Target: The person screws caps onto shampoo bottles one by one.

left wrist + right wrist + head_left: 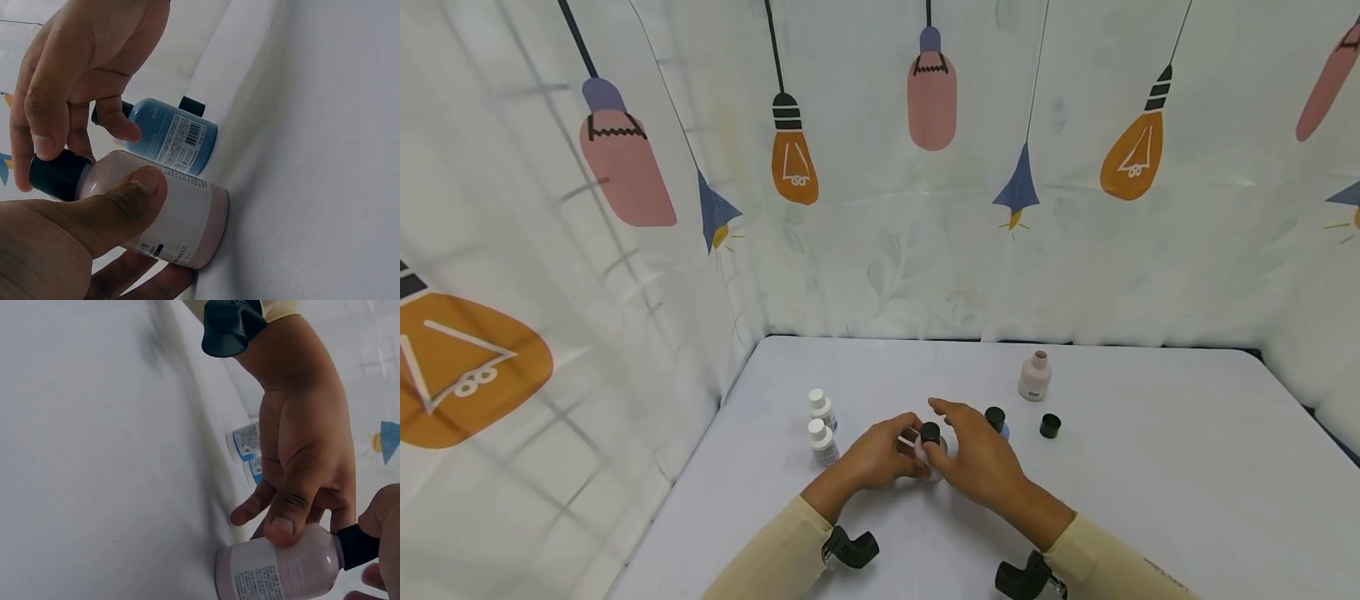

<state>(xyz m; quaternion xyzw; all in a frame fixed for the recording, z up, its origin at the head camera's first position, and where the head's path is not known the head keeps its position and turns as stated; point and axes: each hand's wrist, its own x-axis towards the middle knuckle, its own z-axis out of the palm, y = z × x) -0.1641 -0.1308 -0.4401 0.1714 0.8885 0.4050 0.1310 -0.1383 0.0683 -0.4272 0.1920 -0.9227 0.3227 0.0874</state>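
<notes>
A pale pink bottle [199, 219] with a white label stands on the table in front of me. My left hand [880, 454] grips its body, the thumb lying across the label in the left wrist view. Over its black cap [59, 175] is my right hand [981, 458], with thumb and fingers pinching the cap. A blue bottle [169, 134], also black-capped, stands just behind the pink one, partly hidden by my right hand in the head view.
Farther back at right stands another pink bottle [1034, 380], uncapped, with a loose black cap [1050, 426] near it. Two white bottles [823, 446] with white caps stand left of my left hand. A printed curtain [880, 250] hangs behind the table [1165, 467].
</notes>
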